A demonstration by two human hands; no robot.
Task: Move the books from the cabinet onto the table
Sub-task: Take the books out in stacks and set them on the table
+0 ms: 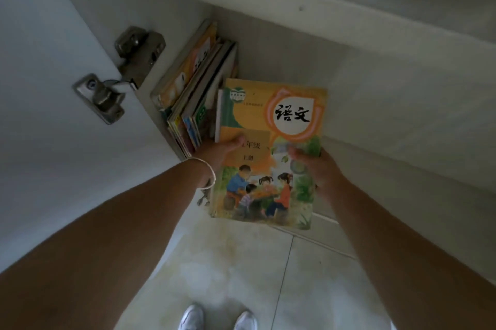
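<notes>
**Holding a textbook at the cabinet mouth**

Gripping a textbook [271, 147] from both sides, the person is standing before the open cabinet [295, 42] and looking down at it. The left hand [220, 151] is clasping the book's left edge, thumb lying on the cover and the other fingers hidden beneath; a thin bracelet [208, 171] is circling that wrist. The right hand [315, 166] is grasping the right edge in the same way, thumb on the cover near the green patch, fingers out of sight under the book. The textbook is facing up, its orange and green cover showing black characters in a white circle and a drawing of children at a small table. Its far end is reaching into the cabinet, and its near end is hanging out over the tiled floor [241, 262]. More pages or another thin book seem to be showing under its left edge, but I cannot tell which.

Just beside it to the left, a row of books [193, 88] is standing on edge inside the cabinet, leaning against the left wall. The cabinet door [40, 88] is standing open at the left, with a metal hinge [120, 72] joining it to the cabinet wall. Two white shoes [217, 317] are showing at the bottom edge, on the floor. The table is not showing here.
</notes>
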